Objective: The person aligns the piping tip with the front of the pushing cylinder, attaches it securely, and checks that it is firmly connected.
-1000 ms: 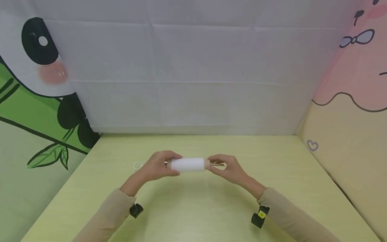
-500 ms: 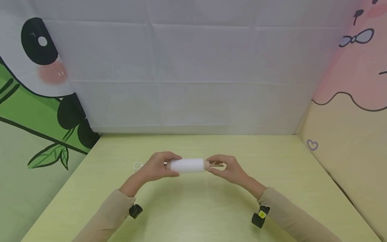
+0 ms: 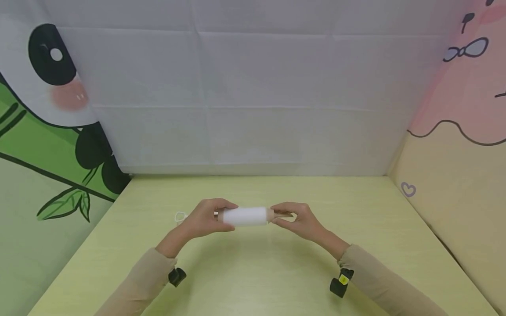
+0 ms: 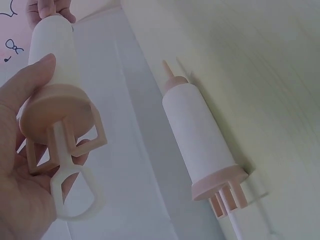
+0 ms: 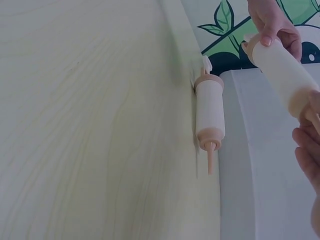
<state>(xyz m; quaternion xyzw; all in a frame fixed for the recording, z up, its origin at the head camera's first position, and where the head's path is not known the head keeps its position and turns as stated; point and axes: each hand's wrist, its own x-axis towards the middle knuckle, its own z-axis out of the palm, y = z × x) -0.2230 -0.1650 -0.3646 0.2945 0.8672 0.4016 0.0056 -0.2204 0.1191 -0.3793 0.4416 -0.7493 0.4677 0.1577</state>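
A syringe-like tool (image 3: 245,216) with a white barrel, pink end caps and a white ring-ended plunger is held level above the table. My left hand (image 3: 205,218) grips its plunger end, thumb on the barrel (image 4: 52,50) and fingers under the pink flange. My right hand (image 3: 298,219) pinches the pink nozzle end (image 5: 302,102). A second, matching tool (image 4: 200,135) lies on the table behind the held one, nozzle to the right (image 5: 210,115). In the head view only its white plunger ring (image 3: 179,216) shows beside my left hand.
The pale green table (image 3: 253,272) is boxed in by a white cloth wall (image 3: 253,101) at the back, a panda-print cloth (image 3: 51,131) on the left and a pink and cream cloth (image 3: 454,153) on the right. Black wrist cameras (image 3: 340,283) hang under both sleeves.
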